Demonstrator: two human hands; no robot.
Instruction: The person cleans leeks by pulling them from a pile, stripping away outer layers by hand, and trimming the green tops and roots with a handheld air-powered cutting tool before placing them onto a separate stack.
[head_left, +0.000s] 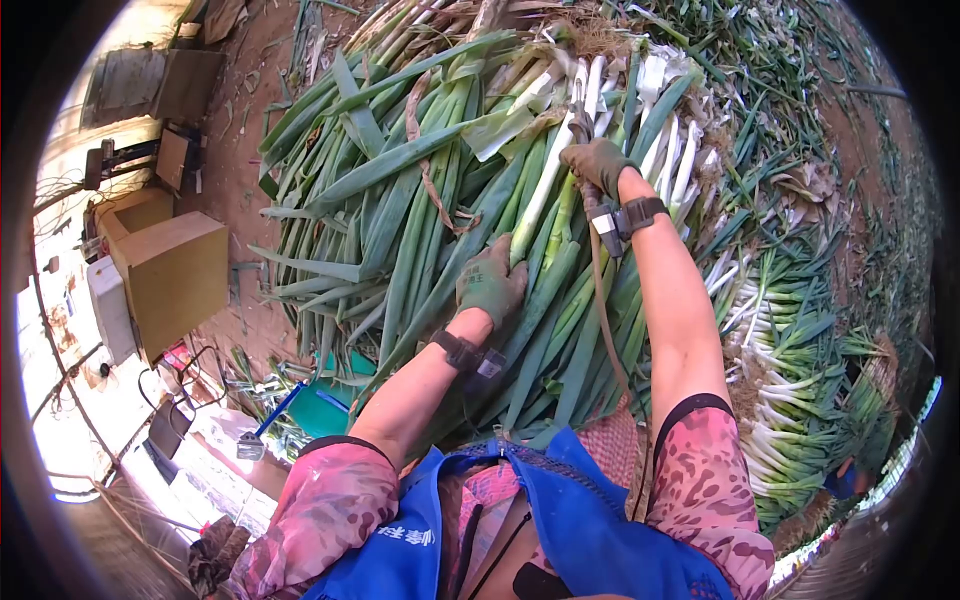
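A big heap of leeks [400, 200] with long green leaves and white stems lies in front of me. My left hand [490, 283], in a green glove, has its fingers wrapped round the lower part of a leek [543, 195] with a pale stem. Farther up, by the white stems, my right hand [598, 165], also gloved, is closed around something I cannot make out; a thin dark tool or strip shows beside its fingers. Both wrists wear dark straps with small devices.
Leeks with white stems [775, 400] lie in a row at the right, beside scattered leaf scraps [780, 90]. Cardboard boxes [175, 280] stand on the left. A green container [325, 400] and a blue-handled tool [278, 410] are at the lower left.
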